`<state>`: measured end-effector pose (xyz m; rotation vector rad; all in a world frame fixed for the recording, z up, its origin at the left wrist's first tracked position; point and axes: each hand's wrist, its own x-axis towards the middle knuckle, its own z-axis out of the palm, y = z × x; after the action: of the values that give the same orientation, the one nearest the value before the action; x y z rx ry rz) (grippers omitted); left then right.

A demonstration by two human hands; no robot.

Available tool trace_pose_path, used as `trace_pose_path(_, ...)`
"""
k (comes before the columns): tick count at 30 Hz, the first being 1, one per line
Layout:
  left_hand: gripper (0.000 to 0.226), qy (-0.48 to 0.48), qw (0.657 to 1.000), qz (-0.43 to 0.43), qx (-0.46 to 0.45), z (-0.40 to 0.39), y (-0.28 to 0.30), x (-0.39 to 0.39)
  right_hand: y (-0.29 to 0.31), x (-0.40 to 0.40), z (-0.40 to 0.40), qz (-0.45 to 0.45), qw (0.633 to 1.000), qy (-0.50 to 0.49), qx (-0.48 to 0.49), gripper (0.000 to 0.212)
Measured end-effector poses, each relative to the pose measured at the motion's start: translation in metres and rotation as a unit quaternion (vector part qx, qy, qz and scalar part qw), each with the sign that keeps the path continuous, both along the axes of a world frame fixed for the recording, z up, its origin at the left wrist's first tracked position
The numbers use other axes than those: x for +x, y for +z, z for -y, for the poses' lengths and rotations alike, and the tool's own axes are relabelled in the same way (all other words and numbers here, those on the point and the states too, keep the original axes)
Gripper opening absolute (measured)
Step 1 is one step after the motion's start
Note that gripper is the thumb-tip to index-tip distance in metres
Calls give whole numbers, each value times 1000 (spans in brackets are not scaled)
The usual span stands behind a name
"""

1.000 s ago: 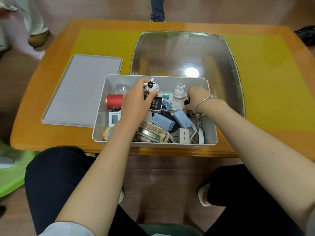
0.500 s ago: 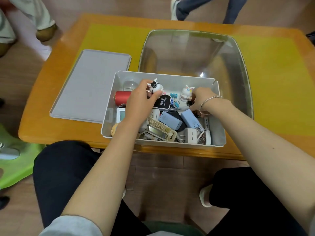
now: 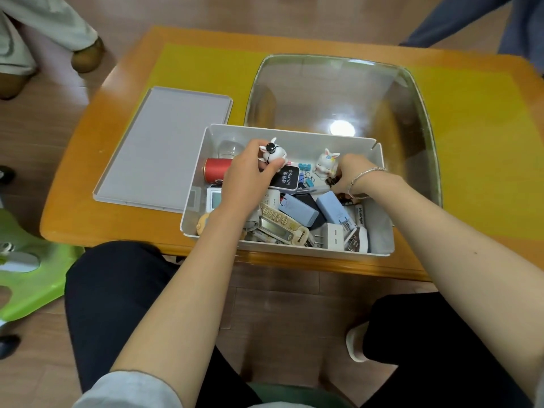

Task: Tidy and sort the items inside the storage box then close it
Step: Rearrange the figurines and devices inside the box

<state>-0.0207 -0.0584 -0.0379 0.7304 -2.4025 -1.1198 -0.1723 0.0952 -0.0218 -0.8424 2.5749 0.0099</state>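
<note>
Figurine risk inside the crowded storage box (image 3: pixel 379 160) at the counter's (image 3: pixel 88 219) near edge.

A white figurine (image 3: pixel 272 154) is pinched by the left hand (image 3: pixel 247 184); a small dark item is apparently gripped by the right hand (image 3: pixel 350 175), and the second figurine (image 3: pixel 325 163) beside it could be toppled.

Inside the open white plastic storage box (image 3: pixel 379 245), the left hand (image 3: pixel 245 184) and its forearm cover part of the small white device with a grey screen (image 3: pixel 214 199) and most of the round tan object (image 3: pixel 203 223) at the box's near-left corner. The right hand (image 3: pixel 351 175) has its fingertips buried among dark small items beside the white unicorn figurine (image 3: pixel 325 163), so its grasp cannot be told. Beyond the box, two bystanders' legs are cut off by the top edge.
</note>
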Motion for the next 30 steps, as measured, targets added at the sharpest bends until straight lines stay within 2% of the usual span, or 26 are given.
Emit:
trace_pose_path(4, 22, 1, 1000, 8, 4, -1, 2, 0, 1, 3, -4, -50, 998, -43, -24, 30)
trace_pose_path(7, 22, 4, 1000, 11, 3, -1, 3, 0, 5, 8, -12, -69, 990, -83, -96, 25)
trace_pose_path(9, 22, 6, 1000, 12, 2, -1, 2, 0, 12, 15, -17, -62, 986, -69, -140, 22)
trace_pose_path(11, 22, 4, 1000, 12, 2, -1, 2, 0, 19, 26, -18, -13, 986, -25, -165, 22)
trace_pose_path(15, 22, 4, 1000, 8, 4, -1, 2, 0, 31, 54, -17, 150, 968, 37, -198, 23)
trace_pose_path(17, 22, 5, 1000, 6, 2, 0, 2, 0, 34, 64, -16, 197, 962, 71, -175, 15)
trace_pose_path(20, 23, 5, 1000, 2, 3, 0, 1, 0, 39, 70, -17, 239, 953, 64, -175, 25)
trace_pose_path(22, 22, 2, 1000, 4, 0, 0, 1, 0, 42, 62, -19, 182, 958, 37, -220, 28)
trace_pose_path(25, 22, -3, 1000, 18, -8, 0, 1, 0, 45, 36, -26, 16, 953, -31, -301, 20)
trace_pose_path(27, 23, -5, 1000, 23, -14, 0, 2, -1, 45, 19, -29, -56, 956, -48, -283, 21)
trace_pose_path(30, 23, -8, 999, 29, -18, -1, 2, 0, 40, 7, -26, -104, 976, -21, -189, 29)
